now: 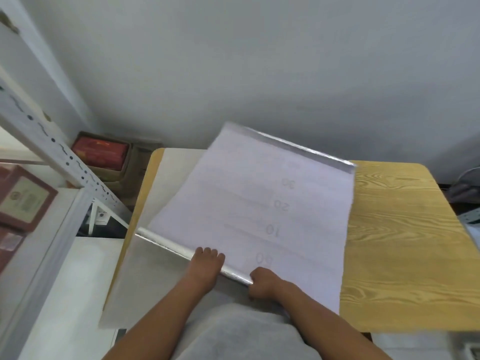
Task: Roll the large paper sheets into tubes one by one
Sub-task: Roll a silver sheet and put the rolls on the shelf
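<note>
A large white sheet (249,201) with faint numbers printed on it and a silver underside lies tilted across the wooden table (400,229). Its near edge is curled into a thin silver roll (166,244) running from the left down to my hands. My left hand (205,266) lies flat on this roll with the fingers pressing down. My right hand (262,281) is closed around the roll's right end. The sheet's far edge (298,149) curls up, silver side showing. A second pale sheet (145,271) lies flat underneath, at the left.
A white metal shelving rack (52,157) stands at the left with framed brown boxes (23,198) on it. A cardboard box holding red packets (101,152) sits on the floor behind the table's left corner. A grey wall (259,61) is behind the table.
</note>
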